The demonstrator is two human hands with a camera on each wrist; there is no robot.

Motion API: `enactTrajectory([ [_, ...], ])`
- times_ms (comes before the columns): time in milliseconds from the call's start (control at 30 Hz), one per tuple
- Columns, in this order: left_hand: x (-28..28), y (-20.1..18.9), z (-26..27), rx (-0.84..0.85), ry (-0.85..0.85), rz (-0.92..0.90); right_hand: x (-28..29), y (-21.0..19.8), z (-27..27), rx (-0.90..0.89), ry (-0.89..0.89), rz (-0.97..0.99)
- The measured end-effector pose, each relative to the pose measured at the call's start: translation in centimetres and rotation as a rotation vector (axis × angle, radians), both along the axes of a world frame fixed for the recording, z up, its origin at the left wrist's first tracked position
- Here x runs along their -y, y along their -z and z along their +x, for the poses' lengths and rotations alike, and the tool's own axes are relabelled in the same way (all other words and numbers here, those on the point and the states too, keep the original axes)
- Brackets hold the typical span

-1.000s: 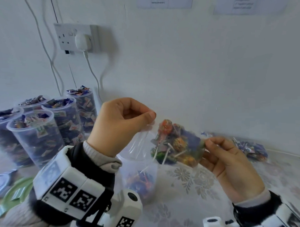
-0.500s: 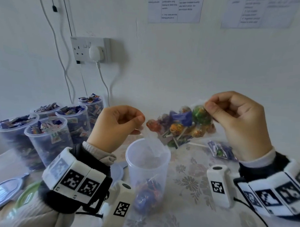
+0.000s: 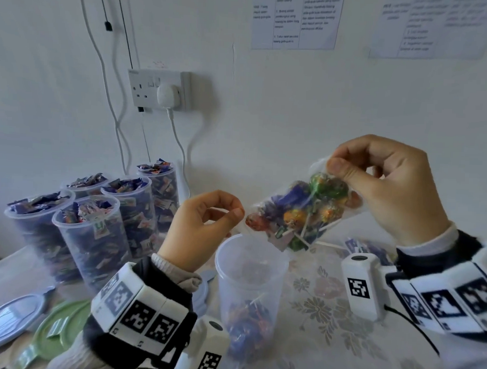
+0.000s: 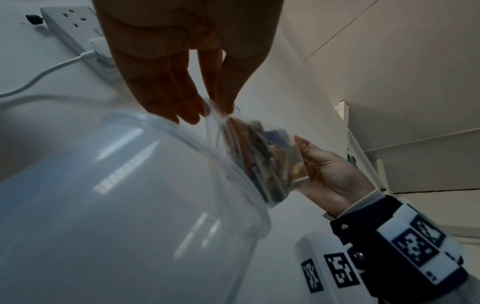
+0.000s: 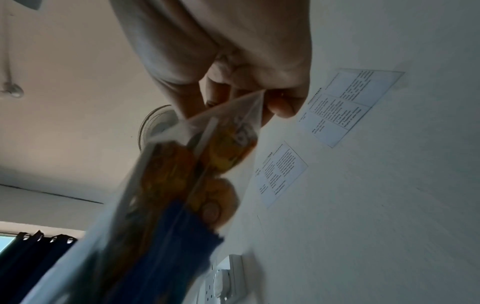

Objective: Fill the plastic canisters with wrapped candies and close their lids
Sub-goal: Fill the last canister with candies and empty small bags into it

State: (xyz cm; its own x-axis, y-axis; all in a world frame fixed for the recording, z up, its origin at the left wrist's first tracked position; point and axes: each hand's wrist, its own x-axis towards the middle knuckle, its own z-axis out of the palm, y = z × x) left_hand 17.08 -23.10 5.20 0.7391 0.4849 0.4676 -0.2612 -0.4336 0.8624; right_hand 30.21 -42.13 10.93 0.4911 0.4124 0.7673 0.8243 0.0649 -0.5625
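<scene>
A clear bag of lollipops (image 3: 302, 214) hangs tilted between both grips, above the open canister (image 3: 250, 270) on the bench (image 3: 328, 325). Right hand (image 3: 388, 186) pinches its upper corner; left hand (image 3: 199, 229) pinches its lower edge.

Floral surface (image 3: 328, 319) carries open canister (image 3: 249, 289), five filled canisters (image 3: 91, 239), loose lids (image 3: 14, 318), candy bag (image 3: 370, 248).

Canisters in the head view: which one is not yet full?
The canister directly below the tilted bag of lollipops: lollipops only cover its bottom, while the five canisters at left are heaped to the rim.
</scene>
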Motion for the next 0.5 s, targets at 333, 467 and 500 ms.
enactTrajectory([
  [333,0.1,0.5,0.3,0.015,-0.036,-0.040,-0.4,-1.4,0.1,0.121,-0.027,-0.107],
  [467,0.1,0.6,0.2,0.003,-0.041,-0.042,-0.7,-1.8,0.0,0.146,-0.032,-0.100],
  [500,0.1,0.8,0.3,-0.001,-0.041,-0.036,-0.8,-1.8,0.0,0.141,-0.045,-0.113],
])
